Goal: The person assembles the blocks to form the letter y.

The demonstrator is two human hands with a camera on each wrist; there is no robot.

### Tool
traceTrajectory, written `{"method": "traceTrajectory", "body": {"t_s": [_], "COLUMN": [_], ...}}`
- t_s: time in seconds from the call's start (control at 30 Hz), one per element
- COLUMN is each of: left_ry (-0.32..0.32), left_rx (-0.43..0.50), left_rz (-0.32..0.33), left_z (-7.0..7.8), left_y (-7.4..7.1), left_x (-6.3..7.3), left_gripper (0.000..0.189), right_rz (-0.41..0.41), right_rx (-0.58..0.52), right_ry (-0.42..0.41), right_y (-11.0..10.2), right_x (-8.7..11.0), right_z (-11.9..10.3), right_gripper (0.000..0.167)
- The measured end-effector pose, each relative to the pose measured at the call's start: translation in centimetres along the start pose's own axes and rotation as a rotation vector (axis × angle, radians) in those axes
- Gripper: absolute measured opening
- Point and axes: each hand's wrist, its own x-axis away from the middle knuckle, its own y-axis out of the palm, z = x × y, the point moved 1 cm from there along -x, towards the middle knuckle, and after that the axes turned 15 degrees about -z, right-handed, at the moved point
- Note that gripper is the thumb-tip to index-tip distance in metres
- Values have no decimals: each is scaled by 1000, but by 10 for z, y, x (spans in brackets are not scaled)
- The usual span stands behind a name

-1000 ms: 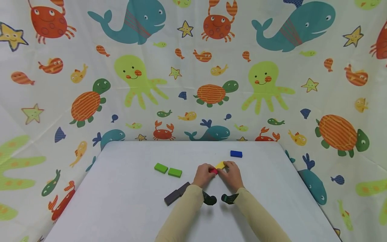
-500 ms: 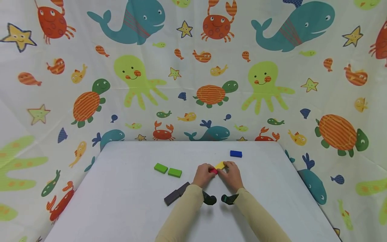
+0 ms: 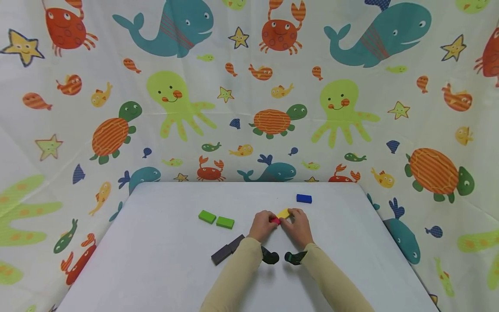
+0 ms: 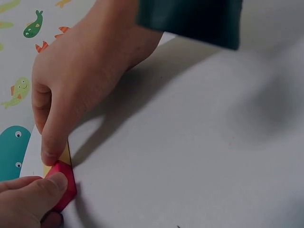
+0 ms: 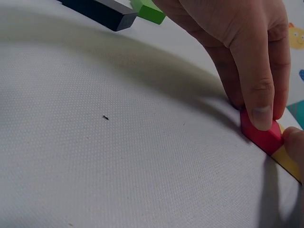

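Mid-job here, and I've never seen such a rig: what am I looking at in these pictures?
No machine here: a person works bare-handed. The wide picture is taken from the person's head, the two close ones from the left and right wrists. The left hand pinches a red angular block; the right hand holds a yellow block touching it. On the white table also lie two green rectangular blocks, a blue rectangular block and dark grey rectangular blocks in a line.
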Motion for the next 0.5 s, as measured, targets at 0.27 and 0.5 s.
{"method": "traceTrajectory", "body": {"t_s": [0.27,0.5], "left_ry": [-1,2], "left_rx": [-9,-16], "left_rz": [-6,-11], "left_z": [3,3], "left_y": [-1,-2], "left_x": [0,0], "left_gripper": [19,21], "right_rz": [9,15], "right_rx": [5,2], "right_ry": [-14,-32], "right_y": [1,1], "right_x": [-1,-1], "right_z": [2,4], "right_gripper": [56,55]}}
